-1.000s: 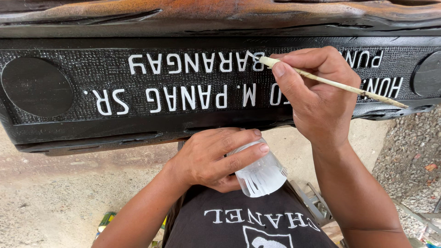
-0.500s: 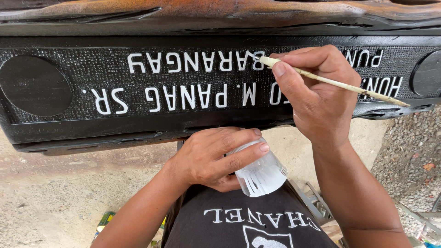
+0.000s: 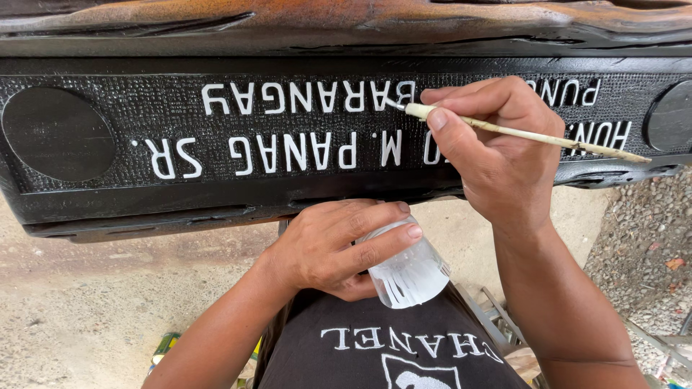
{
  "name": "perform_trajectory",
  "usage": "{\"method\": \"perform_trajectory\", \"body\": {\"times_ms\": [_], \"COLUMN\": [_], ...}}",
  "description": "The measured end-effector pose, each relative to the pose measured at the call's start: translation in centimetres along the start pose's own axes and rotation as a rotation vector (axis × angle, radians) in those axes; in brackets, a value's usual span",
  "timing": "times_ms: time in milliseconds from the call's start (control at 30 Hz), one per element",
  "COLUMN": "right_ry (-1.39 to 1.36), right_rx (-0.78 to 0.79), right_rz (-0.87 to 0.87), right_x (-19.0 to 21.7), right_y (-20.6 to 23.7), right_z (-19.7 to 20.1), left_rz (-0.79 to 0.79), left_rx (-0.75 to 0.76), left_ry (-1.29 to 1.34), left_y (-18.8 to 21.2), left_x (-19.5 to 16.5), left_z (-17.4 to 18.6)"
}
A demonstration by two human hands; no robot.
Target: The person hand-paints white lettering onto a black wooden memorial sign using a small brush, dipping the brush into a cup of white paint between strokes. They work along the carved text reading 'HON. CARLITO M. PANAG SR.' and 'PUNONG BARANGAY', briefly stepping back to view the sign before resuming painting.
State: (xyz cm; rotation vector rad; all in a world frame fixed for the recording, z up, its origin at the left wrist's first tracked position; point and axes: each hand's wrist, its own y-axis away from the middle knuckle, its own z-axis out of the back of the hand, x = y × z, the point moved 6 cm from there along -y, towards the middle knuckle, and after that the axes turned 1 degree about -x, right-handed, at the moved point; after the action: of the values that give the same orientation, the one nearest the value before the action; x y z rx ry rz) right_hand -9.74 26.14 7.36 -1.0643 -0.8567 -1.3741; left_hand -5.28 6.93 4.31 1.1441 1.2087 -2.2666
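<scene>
One brush, one cup, two round spots
The thin brush (image 3: 526, 134) is pinched by the right hand (image 3: 497, 155) against the black board (image 3: 144, 209); below the board, the cup (image 3: 409, 272) is gripped by the left hand (image 3: 328, 248).

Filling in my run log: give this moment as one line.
right hand: holds thin brush, tip on white lettering | left hand: grips clear plastic cup | surface: black carved panel

The right hand (image 3: 497, 155) pinches a thin pale brush (image 3: 519, 133), its tip touching white lettering on the black carved panel (image 3: 144, 119). The left hand (image 3: 331, 248) grips a clear plastic cup (image 3: 411, 277) streaked with white paint.
</scene>
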Motion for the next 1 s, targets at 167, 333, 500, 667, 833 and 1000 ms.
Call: {"method": "perform_trajectory", "body": {"times_ms": [167, 333, 500, 667, 833, 1000], "right_ry": [0.076, 0.041, 0.047, -0.189, -0.044, 0.309], "right_rx": [0.020, 0.003, 0.028, -0.053, 0.015, 0.031], "right_rz": [0.020, 0.002, 0.025, -0.020, 0.234, 0.107], "right_x": [-0.1, -0.1, -0.1, 1.3, 7.9, 11.7], "right_y": [0.3, 0.2, 0.2, 0.7, 5.1, 10.2], "right_z": [-0.1, 0.0, -0.1, 3.3, 6.8, 7.1], "left_rz": [-0.009, -0.006, -0.012, 0.001, 0.068, 0.132], "left_rx": [-0.010, 0.001, -0.003, -0.003, -0.081, -0.210], "left_ry": [-0.009, -0.004, -0.015, -0.041, -0.135, -0.239], "left_y": [0.1, 0.1, 0.3, 0.7, 0.7, 0.7], "left_x": [-0.1, 0.0, 0.0, -0.1, -1.1, -3.3], "left_z": [0.1, 0.0, 0.1, -0.2, -1.2, -1.5]}}
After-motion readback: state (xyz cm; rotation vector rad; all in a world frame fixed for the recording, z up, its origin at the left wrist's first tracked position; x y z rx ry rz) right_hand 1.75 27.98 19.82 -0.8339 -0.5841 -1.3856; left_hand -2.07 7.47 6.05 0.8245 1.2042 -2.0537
